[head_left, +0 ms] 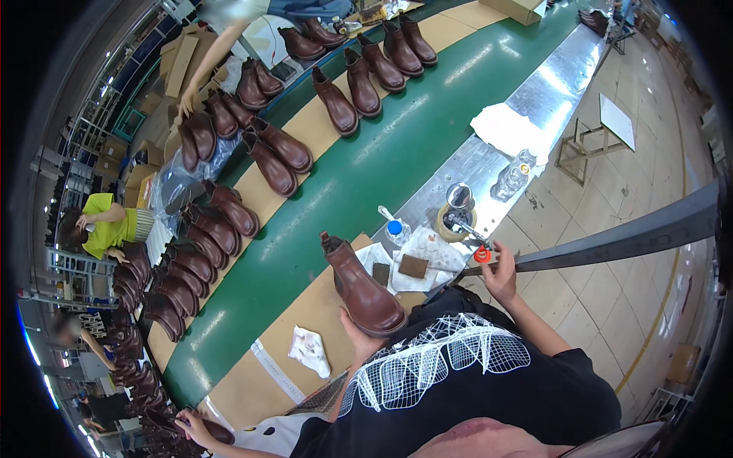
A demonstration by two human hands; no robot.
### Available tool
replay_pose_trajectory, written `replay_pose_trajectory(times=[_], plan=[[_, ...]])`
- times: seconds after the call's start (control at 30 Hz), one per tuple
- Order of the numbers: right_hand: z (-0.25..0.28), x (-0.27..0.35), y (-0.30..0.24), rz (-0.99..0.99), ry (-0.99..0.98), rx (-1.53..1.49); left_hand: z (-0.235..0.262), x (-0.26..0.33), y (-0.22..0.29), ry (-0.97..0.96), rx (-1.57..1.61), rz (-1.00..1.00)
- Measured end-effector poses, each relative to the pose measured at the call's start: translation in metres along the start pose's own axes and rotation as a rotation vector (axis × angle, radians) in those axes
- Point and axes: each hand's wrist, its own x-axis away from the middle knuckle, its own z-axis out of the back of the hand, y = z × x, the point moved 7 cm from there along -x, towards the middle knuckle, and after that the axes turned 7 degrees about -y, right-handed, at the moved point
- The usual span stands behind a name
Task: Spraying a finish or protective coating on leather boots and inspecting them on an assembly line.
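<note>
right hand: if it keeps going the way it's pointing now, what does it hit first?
The right hand points up-left at the metal bench. First in line, the small red-orange cap at its fingers, then the round tin beyond. Depth is unclear.

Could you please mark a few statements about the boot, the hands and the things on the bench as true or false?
1. The left hand holds a brown boot from below. True.
2. The boot in the hand is black. False: it is brown, like the boots in rows along the line.
3. The right hand is at a small red-orange object by the bench edge. True.
4. The conveyor belt is red. False: it is green.
5. A white cloth lies on the brown board left of the held boot. True.
6. The right hand rests on the held boot. False: it is apart from it.
</note>
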Motion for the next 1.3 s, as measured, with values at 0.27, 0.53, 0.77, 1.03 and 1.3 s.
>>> replay_pose_trajectory(times=[0.27, 0.53, 0.77, 1.03, 1.3], plan=[[-0.022, -0.04, 0.011, 0.028, -0.081, -0.02, -0.025, 0.006, 0.009, 0.056, 0.098, -0.02], [-0.034, -0.061, 0.02, -0.013, -0.175, -0.09, -0.033, 0.006, 0.021, -0.053, 0.0, -0.071], [-0.001, -0.063, -0.005, 0.07, -0.077, -0.143, -0.042, 0.006, 0.024, -0.022, 0.034, -0.072], [0.03, -0.07, -0.028, 0.171, 0.025, -0.229, -0.042, 0.002, 0.033, -0.009, 0.058, -0.047], [0.004, -0.062, -0.024, -0.147, -0.157, -0.435, -0.046, 0.006, 0.03, 0.02, 0.074, -0.01]])
